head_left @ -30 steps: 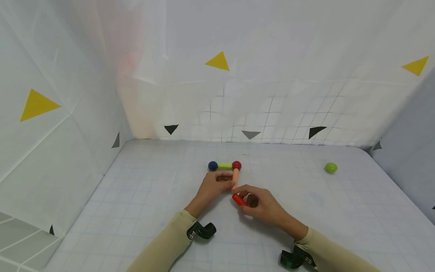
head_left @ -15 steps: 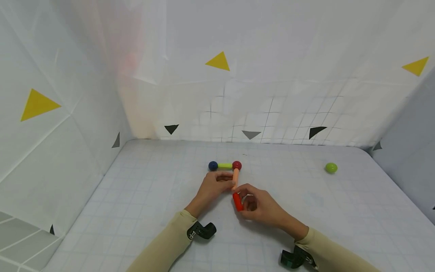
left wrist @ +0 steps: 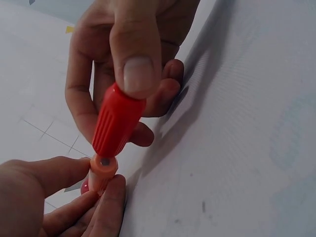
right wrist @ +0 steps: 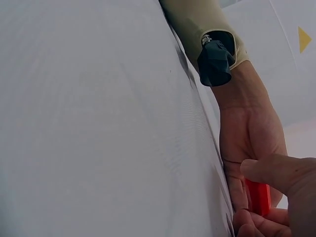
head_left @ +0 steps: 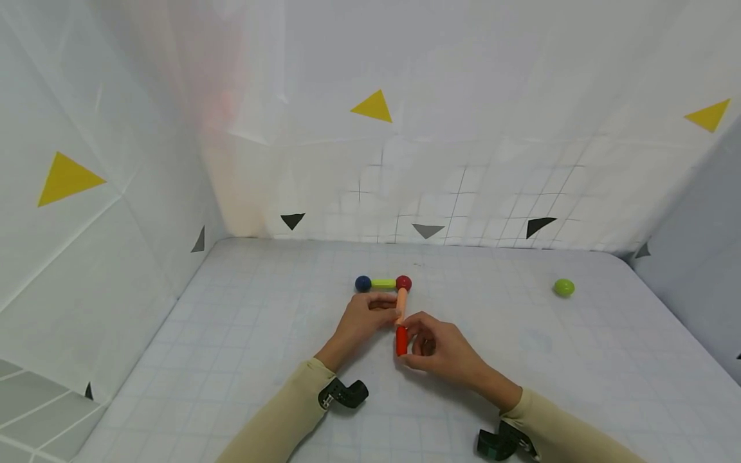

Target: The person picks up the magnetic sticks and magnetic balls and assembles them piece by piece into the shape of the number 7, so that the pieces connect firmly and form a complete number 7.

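My left hand [head_left: 360, 319] pinches an orange magnetic rod [head_left: 402, 301] between thumb and fingers. The rod's far end meets a red ball [head_left: 403, 283], which joins a yellow-green rod [head_left: 383, 283] and a dark blue ball [head_left: 363, 283]. In my right hand [head_left: 442, 347], a red magnetic rod [head_left: 402, 341] is held by its ends between thumb and fingertip. It lines up with the orange rod's near end. The left wrist view shows a grey spot on the orange rod's end face, right by the red rod [left wrist: 117, 121]; whether they touch I cannot tell.
A green ball [head_left: 564, 287] lies by itself toward the table's right back. White sheeting with yellow, black and grey triangles walls the white gridded table [head_left: 278, 289] at the back and sides. Each wrist bears a small black camera [head_left: 350, 393].
My right hand has turned the red rod from a slant to nearly straight in line with the orange rod. The left hand and the joined pieces have stayed in place.
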A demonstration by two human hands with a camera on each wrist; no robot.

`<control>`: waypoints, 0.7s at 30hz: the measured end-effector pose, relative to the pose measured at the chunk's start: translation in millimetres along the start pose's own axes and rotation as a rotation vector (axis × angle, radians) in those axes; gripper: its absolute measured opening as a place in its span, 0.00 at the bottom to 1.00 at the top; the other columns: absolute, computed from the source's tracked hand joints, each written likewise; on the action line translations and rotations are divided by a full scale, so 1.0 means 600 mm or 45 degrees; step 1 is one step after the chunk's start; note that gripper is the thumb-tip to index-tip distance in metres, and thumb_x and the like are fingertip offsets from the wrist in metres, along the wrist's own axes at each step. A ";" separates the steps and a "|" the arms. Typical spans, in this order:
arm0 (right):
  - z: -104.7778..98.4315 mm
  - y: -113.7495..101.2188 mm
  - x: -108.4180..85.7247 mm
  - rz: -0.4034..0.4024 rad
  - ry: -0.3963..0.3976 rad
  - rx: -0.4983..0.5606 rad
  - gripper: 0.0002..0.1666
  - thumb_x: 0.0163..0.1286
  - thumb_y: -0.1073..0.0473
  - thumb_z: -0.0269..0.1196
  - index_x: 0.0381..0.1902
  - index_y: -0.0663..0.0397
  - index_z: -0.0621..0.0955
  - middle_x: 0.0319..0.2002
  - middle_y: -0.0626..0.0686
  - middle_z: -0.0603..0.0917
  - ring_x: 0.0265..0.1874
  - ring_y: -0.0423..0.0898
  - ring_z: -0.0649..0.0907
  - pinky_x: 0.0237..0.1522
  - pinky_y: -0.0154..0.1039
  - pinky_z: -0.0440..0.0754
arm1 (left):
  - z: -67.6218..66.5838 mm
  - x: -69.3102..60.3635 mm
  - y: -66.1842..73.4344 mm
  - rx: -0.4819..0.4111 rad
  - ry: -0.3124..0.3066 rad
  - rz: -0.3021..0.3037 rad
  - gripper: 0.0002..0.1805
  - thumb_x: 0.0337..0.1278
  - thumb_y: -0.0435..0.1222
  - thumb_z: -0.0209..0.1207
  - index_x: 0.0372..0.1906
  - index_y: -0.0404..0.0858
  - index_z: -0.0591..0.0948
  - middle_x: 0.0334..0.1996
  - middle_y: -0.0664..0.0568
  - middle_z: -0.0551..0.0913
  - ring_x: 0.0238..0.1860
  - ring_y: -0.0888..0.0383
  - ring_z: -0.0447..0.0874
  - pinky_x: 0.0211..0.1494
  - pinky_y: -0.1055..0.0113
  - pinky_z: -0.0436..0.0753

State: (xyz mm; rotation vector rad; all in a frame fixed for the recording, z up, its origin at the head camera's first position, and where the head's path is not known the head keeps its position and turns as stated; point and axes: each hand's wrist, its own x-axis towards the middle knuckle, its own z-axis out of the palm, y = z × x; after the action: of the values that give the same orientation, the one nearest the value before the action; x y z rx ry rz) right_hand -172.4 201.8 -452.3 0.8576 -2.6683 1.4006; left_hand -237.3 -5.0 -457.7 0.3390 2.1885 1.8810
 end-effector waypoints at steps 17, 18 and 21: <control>0.011 -0.005 0.003 0.014 0.057 -0.066 0.29 0.61 0.61 0.79 0.56 0.53 0.77 0.37 0.49 0.85 0.26 0.40 0.81 0.28 0.35 0.81 | 0.000 -0.001 0.003 0.052 0.002 -0.023 0.17 0.65 0.37 0.70 0.55 0.36 0.87 0.45 0.51 0.88 0.47 0.54 0.86 0.53 0.60 0.84; 0.012 -0.005 0.003 0.012 0.062 -0.065 0.29 0.61 0.62 0.79 0.56 0.53 0.77 0.37 0.49 0.85 0.26 0.40 0.81 0.28 0.35 0.81 | 0.000 -0.001 0.003 0.056 0.005 -0.023 0.17 0.65 0.37 0.70 0.55 0.36 0.87 0.45 0.52 0.88 0.47 0.54 0.86 0.53 0.60 0.84; 0.014 -0.004 0.003 -0.001 0.071 -0.051 0.29 0.61 0.63 0.79 0.56 0.54 0.77 0.37 0.49 0.85 0.26 0.40 0.81 0.28 0.35 0.81 | 0.000 -0.001 0.004 0.071 0.012 -0.026 0.16 0.65 0.37 0.70 0.55 0.37 0.87 0.45 0.52 0.88 0.47 0.54 0.86 0.53 0.60 0.84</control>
State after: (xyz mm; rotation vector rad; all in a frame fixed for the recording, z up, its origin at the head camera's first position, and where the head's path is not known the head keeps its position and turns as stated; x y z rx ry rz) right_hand -170.8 193.4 -455.2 0.8041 -2.6446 1.3448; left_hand -236.4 -4.9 -455.6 0.3172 2.2452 1.8181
